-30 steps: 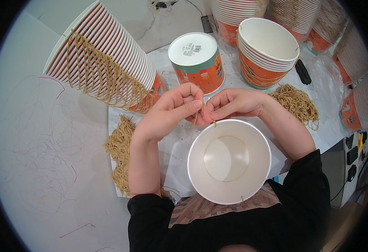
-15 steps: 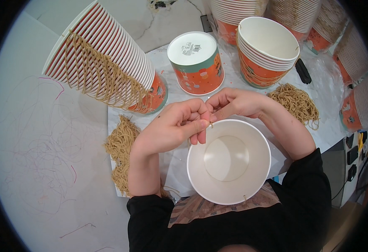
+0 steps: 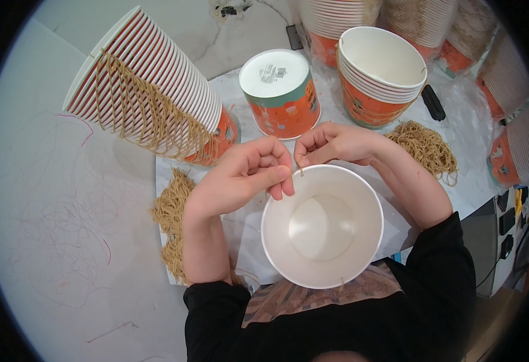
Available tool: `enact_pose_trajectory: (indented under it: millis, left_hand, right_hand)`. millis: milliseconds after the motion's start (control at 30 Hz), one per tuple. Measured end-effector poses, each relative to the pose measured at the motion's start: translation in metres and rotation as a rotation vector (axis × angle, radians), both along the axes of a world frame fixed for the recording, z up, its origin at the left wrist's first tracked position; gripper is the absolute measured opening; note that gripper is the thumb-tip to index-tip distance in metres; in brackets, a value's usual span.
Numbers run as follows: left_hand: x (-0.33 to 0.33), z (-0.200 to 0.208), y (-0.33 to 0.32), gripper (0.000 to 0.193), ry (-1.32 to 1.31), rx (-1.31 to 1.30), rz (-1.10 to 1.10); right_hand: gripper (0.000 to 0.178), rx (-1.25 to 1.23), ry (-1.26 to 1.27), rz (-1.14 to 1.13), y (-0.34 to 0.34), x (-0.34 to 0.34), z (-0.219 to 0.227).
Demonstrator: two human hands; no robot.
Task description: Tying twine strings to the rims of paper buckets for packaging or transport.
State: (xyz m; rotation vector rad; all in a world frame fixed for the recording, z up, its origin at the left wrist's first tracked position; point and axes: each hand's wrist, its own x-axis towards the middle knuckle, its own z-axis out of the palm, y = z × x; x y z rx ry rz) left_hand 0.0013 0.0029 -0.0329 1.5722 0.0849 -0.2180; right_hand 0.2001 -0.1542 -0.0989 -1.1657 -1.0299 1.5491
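Note:
A white-lined paper bucket (image 3: 321, 265) stands open end up in front of my body, its rim toward me. A short tan string end (image 3: 302, 172) shows at the far rim, and another tan bit (image 3: 341, 282) at the near rim. My right hand (image 3: 340, 146) pinches at the far rim with thumb and forefinger, on the string. My left hand (image 3: 246, 178) is beside it at the rim's far left, thumb pressed to the forefinger and other fingers curled; what it pinches, if anything, is hidden.
A tall leaning stack of buckets (image 3: 156, 78) laced with tan string stands at left. An upturned orange bucket (image 3: 285, 114) and a short bucket stack (image 3: 379, 102) stand beyond. String piles (image 3: 174, 223) (image 3: 424, 148) lie either side. A black object (image 3: 433, 102) lies at right.
The bucket has shifted slightly left and toward the far side. My left hand has drawn a little left, away from my right fingers, which stay at the string.

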Motion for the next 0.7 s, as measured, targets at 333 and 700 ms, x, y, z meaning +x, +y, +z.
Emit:
enact_pose_trajectory:
  millis: [333,700]
  left_hand:
    - [0.007,-0.005,-0.008,0.035,-0.116,0.715,0.191]
    - [0.013,-0.016,0.003,0.02,-0.128,0.562,0.442]
  right_hand:
    - [0.024,0.092,-0.361,-0.321,-0.013,-0.002,0.026]
    - [0.032,0.687,-1.35,-0.292,-0.085,-0.07,0.099]
